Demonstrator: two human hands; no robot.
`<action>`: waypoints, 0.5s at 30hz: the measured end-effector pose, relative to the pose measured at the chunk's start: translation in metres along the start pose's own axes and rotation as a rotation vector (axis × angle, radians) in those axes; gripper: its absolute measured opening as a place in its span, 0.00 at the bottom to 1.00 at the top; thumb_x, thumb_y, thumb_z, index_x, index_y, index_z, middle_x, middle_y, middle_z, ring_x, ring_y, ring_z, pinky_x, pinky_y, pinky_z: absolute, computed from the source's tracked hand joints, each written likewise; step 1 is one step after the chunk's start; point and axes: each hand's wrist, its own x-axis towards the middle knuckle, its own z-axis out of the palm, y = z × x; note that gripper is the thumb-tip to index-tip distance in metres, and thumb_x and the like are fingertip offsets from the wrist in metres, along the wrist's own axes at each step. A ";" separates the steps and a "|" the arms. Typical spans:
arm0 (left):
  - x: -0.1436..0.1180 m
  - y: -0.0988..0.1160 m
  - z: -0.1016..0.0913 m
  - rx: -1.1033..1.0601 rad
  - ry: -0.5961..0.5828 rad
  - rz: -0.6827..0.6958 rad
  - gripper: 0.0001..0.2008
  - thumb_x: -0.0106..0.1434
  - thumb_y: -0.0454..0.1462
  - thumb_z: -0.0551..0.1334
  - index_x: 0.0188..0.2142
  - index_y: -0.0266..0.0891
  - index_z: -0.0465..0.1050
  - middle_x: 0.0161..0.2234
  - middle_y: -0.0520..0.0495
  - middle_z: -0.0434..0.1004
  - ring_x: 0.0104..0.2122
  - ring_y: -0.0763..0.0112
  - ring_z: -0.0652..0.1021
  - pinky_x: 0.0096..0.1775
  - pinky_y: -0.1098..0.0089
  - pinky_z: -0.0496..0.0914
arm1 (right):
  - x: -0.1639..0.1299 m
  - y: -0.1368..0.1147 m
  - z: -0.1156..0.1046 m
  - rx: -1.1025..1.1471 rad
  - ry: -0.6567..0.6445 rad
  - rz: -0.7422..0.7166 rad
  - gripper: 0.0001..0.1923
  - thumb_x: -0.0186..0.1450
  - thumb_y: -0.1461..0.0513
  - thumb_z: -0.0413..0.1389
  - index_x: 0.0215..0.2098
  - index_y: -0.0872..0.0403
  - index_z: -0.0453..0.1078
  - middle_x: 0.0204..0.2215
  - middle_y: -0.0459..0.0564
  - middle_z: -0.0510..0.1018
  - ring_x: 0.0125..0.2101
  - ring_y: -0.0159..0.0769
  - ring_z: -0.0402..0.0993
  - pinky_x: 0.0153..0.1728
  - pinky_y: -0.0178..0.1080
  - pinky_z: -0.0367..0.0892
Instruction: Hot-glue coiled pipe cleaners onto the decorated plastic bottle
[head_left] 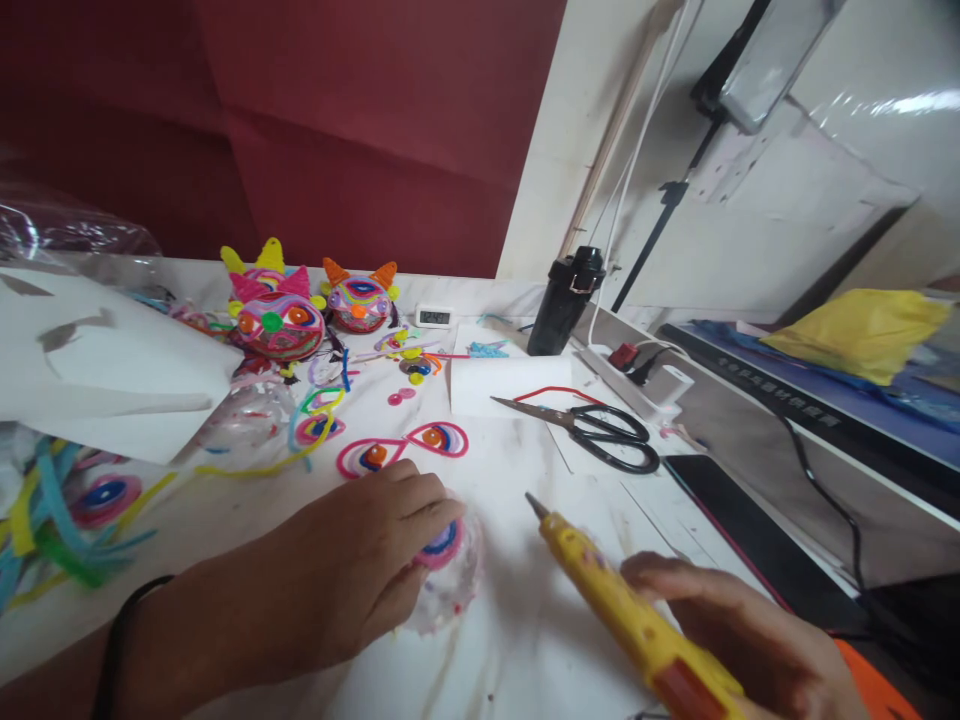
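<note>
**Glue gun in one hand, clear shell under the other**

From where I stand, the person's left hand (360, 570) lies palm down on the white table (525, 640), fingers curved over a clear plastic half-shell (450, 580) that carries a pink and blue spiral of pipe cleaner on top. The fingertips press on the spiral; the hand is cupped over the shell rather than clenched. A dark band sits on that wrist.

The right hand (742, 630) is closed around the grip of a yellow glue gun (615, 600). Its metal nozzle points up and left toward the shell and stops short of it, with bare table between the two.

Just beyond the left hand lie two teardrop eye shapes (405, 448) in pink pipe cleaner, side by side. Farther back stand two colourful round pipe-cleaner faces (315, 305) with pointed ears, near a small digital clock (434, 317). Black-handled scissors (592, 430) rest on the table to the right, blades pointing left, close to a white paper roll (510, 385) and a black bottle (566, 300). Loose pipe cleaners (60, 520) are heaped at the left edge, under a sheet of white paper (97, 360). A white power strip (645, 385) sits by the wall.
</note>
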 end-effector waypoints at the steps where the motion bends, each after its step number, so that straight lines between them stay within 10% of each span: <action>1: 0.000 0.000 0.000 -0.008 -0.003 -0.005 0.14 0.67 0.29 0.56 0.50 0.43 0.69 0.53 0.45 0.75 0.49 0.57 0.76 0.50 0.60 0.71 | 0.001 0.004 -0.002 -0.035 0.052 0.012 0.17 0.60 0.58 0.71 0.48 0.43 0.81 0.42 0.51 0.87 0.34 0.45 0.87 0.29 0.31 0.80; 15: 0.003 0.003 -0.004 -0.027 -0.055 -0.035 0.18 0.66 0.28 0.57 0.53 0.44 0.69 0.52 0.45 0.76 0.49 0.55 0.75 0.52 0.58 0.70 | 0.052 0.009 -0.001 -0.869 -0.160 -0.512 0.16 0.71 0.62 0.57 0.57 0.52 0.71 0.48 0.58 0.83 0.49 0.54 0.78 0.45 0.55 0.79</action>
